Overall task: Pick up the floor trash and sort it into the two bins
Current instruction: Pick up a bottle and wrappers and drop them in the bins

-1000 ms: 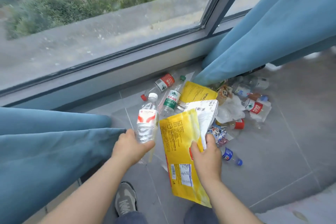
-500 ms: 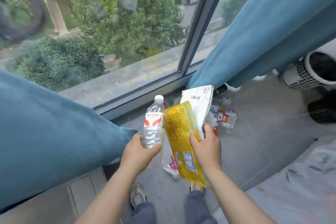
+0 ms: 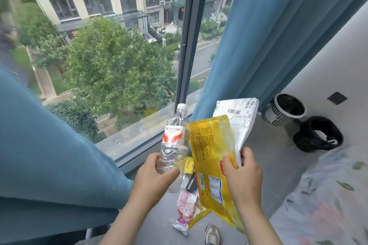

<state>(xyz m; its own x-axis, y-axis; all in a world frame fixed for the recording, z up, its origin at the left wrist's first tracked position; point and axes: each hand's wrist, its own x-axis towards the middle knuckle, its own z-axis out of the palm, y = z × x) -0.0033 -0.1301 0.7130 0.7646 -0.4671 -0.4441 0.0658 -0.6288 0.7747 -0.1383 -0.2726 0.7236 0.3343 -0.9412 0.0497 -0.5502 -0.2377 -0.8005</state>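
Gripping a bottle [image 3: 172, 141], the left hand [image 3: 153, 179] sits at seven o'clock. The right hand [image 3: 244, 177] pinches a yellow bag [image 3: 209, 145], perhaps a white mailer [image 3: 242, 119].

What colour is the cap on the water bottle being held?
The cap is white; head view.

home bedroom by a tall window [image 3: 111, 55], blue curtains [image 3: 278, 32], floral bedding [image 3: 326, 195], waste bins [image 3: 285, 110]
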